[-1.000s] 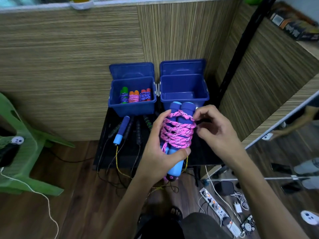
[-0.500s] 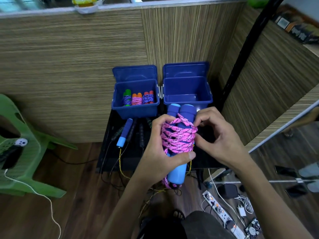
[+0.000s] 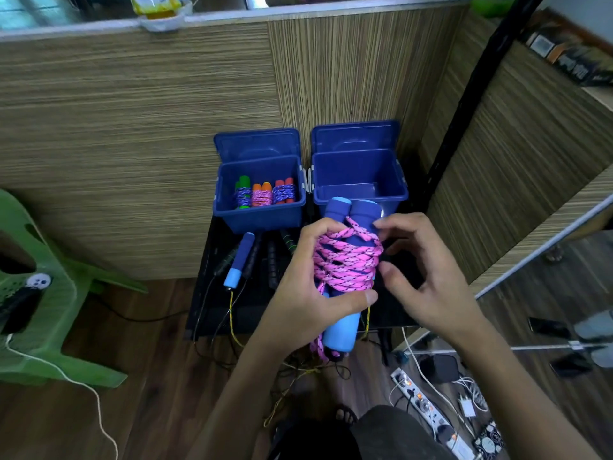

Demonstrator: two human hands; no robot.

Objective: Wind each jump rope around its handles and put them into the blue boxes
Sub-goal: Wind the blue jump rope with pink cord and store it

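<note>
Loosening right hand [image 3: 428, 277] off rope [image 3: 345, 260]

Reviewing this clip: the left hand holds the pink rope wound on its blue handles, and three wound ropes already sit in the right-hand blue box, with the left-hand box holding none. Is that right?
Not quite. The head view shows the three wound ropes in the left-hand blue box; it is the right-hand blue box that holds none. The rest stands: the left hand holds the pink rope wound on its blue handles.
</note>
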